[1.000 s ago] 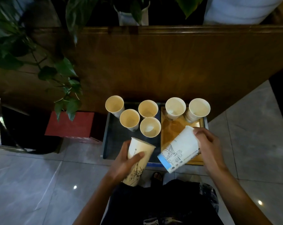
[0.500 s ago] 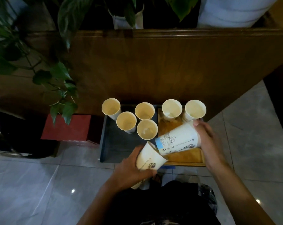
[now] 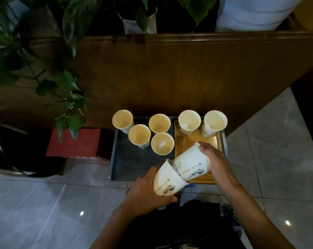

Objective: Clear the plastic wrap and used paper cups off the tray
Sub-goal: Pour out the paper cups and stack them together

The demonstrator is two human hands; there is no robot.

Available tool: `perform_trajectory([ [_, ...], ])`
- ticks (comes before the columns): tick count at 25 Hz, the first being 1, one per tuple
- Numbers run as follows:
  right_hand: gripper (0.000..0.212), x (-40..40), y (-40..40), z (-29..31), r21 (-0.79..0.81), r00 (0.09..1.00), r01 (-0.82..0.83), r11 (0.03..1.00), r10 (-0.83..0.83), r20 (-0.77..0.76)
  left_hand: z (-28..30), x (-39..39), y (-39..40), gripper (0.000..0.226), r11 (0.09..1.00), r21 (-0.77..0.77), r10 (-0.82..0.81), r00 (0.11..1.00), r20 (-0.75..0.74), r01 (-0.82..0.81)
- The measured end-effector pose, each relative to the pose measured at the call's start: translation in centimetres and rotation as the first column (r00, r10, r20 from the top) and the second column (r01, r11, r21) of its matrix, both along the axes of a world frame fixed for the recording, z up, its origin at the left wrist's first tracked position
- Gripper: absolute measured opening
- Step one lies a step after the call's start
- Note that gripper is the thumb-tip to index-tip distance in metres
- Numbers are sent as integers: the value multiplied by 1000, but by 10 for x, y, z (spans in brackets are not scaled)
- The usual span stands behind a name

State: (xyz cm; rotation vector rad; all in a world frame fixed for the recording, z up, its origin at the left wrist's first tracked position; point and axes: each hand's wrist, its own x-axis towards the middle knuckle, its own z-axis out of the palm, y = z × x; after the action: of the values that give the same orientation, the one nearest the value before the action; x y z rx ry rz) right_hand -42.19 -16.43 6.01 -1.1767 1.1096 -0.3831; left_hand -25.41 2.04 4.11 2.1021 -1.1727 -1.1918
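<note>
My left hand [image 3: 146, 193] grips a white printed paper cup [image 3: 167, 182], tilted with its mouth toward the upper right. My right hand [image 3: 216, 164] holds a second paper cup [image 3: 191, 164] by its rim end, its bottom pushed into the mouth of the left cup. Both are above the near edge of the trays. Several empty cups [image 3: 139, 136] stand upright on the dark tray [image 3: 123, 162]. Two more cups [image 3: 189, 122] stand at the back of the wooden tray [image 3: 215, 142]. No plastic wrap is visible.
A wooden counter wall [image 3: 170, 78] rises right behind the trays. A red box [image 3: 74, 142] sits to the left under trailing plant leaves [image 3: 69, 108]. Grey tiled floor [image 3: 35, 203] lies all around. A dark bag [image 3: 179, 223] is beneath my arms.
Both cups were apart a second ago. I tipped the left cup over and brought the right cup down and left, so its bottom now sits inside the left cup's mouth.
</note>
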Motion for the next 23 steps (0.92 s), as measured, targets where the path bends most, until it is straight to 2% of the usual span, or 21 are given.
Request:
perform_trajectory([
  [3, 46, 2, 2, 5, 16, 997, -72, 997, 72, 10, -2, -2, 1, 97, 1000, -5, 0, 998, 56, 0],
  [8, 52, 9, 10, 13, 50, 993, -106, 993, 102, 60, -1, -5, 3, 95, 1000, -27, 5, 998, 62, -4],
  [11, 36, 14, 19, 15, 73, 988, -137, 988, 131, 82, 3, -6, 3, 94, 999, -38, 6, 999, 44, -4],
  [14, 31, 20, 27, 12, 61, 989, -143, 988, 141, 50, 3, -7, 2, 91, 998, -53, 21, 999, 28, -19],
  [23, 47, 27, 38, 5, 15, 982, -180, 984, 181, -58, 0, -12, 3, 83, 992, -106, 72, 997, 32, -68],
])
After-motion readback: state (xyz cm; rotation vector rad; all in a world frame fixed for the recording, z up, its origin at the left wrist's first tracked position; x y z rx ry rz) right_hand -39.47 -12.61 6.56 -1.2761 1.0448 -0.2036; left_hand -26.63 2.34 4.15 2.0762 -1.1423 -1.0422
